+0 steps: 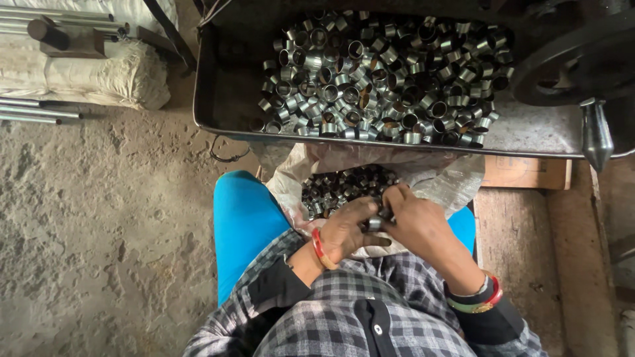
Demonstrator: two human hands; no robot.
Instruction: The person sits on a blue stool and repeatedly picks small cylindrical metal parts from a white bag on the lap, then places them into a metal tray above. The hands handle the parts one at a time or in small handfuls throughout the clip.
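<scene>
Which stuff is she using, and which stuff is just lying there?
In use: left hand, right hand, ring held between them, sack of rings, tray of rings.
Lying about: rods, wheel, box.

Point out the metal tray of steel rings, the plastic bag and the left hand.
Metal tray (218, 129): head view, front rim.
Plastic bag (456, 178): head view, crumpled right edge.
Left hand (344, 228): head view, back of hand.

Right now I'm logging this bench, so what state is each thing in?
Metal tray: heaped with loose metal rings.
Plastic bag: open, partly filled with rings.
Left hand: closed on a ring.
Right hand: gripping the same ring.
</scene>
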